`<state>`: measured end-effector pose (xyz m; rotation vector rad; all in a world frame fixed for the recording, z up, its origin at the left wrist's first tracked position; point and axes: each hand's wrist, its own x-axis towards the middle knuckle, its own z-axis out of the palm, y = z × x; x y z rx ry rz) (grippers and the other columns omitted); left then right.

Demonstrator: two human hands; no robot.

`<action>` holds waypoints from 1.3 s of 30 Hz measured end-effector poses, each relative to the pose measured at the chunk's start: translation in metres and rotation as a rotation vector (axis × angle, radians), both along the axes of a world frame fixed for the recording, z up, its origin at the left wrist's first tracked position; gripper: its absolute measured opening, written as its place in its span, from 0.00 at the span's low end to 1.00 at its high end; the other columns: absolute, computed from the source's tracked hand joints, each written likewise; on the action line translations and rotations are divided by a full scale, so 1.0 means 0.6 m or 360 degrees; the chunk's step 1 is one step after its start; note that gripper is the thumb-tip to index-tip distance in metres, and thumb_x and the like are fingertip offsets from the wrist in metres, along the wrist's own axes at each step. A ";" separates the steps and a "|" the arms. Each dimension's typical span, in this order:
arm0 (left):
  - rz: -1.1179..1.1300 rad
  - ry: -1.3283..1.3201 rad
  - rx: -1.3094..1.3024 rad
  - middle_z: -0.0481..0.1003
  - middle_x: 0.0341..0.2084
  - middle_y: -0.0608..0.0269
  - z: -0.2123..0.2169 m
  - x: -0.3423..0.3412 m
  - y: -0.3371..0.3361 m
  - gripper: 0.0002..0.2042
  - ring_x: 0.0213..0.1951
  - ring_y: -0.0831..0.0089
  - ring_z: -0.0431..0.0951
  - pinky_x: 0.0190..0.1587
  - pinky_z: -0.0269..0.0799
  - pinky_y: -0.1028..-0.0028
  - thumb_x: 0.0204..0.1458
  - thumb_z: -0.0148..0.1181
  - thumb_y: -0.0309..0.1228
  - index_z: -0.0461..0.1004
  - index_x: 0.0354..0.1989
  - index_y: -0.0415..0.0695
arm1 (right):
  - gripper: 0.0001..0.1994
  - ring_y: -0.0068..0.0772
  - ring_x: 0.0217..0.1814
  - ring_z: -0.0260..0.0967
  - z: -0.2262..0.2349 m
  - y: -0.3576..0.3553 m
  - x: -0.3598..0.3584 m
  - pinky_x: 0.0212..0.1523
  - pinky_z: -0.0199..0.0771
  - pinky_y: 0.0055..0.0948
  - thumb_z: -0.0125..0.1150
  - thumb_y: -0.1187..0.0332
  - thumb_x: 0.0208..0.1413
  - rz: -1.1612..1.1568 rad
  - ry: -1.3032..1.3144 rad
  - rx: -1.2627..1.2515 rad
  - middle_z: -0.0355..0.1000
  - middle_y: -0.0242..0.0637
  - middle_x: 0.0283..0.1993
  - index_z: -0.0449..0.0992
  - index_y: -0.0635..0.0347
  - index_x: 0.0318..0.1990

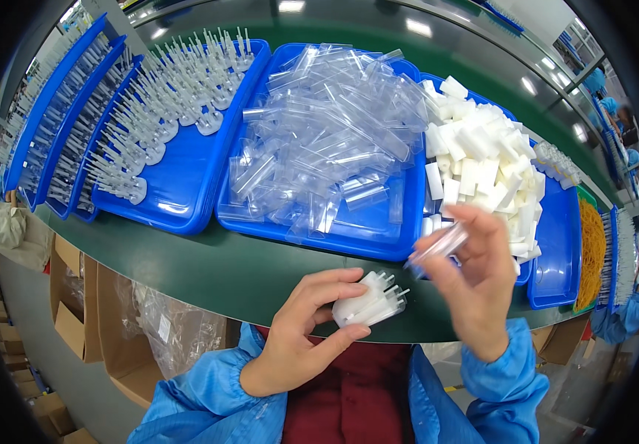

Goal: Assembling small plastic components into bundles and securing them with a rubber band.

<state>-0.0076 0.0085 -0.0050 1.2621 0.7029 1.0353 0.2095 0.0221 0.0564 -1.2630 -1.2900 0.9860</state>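
Above the near edge of the green table, my left hand (301, 325) is closed around a white part with several thin prongs (371, 300). Its prongs point up and to the right, and white pieces sit around some of them. My right hand (478, 277) pinches a clear plastic sleeve (441, 248) between thumb and fingers, slightly blurred, apart from the white part. Beyond the hands, a blue tray (319, 244) holds a heap of clear plastic sleeves (327, 126). White foam-like cylinders (482, 159) are piled in another blue tray behind my right hand.
Pronged clear parts (179, 89) stand in a blue tray (164, 203) at the left, beside tilted blue trays (46, 133). Rightward are a smaller blue tray (556, 259) and orange strands like rubber bands (593, 255). Cardboard boxes (123, 333) and a clear bag (175, 325) lie below the table (208, 274).
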 end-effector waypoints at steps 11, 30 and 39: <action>0.0079 0.0241 0.0223 0.68 0.60 0.50 0.000 0.018 -0.005 0.19 0.60 0.60 0.74 0.55 0.81 0.67 0.53 0.67 0.17 0.73 0.53 0.40 | 0.20 0.32 0.49 0.75 -0.054 -0.058 -0.012 0.51 0.74 0.29 0.75 0.77 0.50 -0.0123 -0.0391 0.0245 0.80 0.37 0.42 0.71 0.60 0.48; 0.0120 0.0317 0.0275 0.75 0.53 0.50 -0.003 0.026 -0.010 0.18 0.55 0.58 0.77 0.57 0.74 0.66 0.50 0.69 0.16 0.80 0.50 0.42 | 0.17 0.27 0.46 0.75 -0.056 -0.073 0.006 0.53 0.73 0.28 0.68 0.78 0.56 -0.0199 0.0142 0.0033 0.77 0.41 0.43 0.67 0.63 0.48; 0.0167 0.0466 0.0611 0.71 0.55 0.49 0.002 0.024 -0.002 0.18 0.54 0.59 0.78 0.53 0.79 0.67 0.49 0.69 0.15 0.80 0.50 0.42 | 0.13 0.20 0.20 0.61 0.014 -0.067 0.029 0.22 0.61 0.25 0.68 0.75 0.46 0.0191 -0.0631 -0.0192 0.63 0.29 0.21 0.77 0.61 0.42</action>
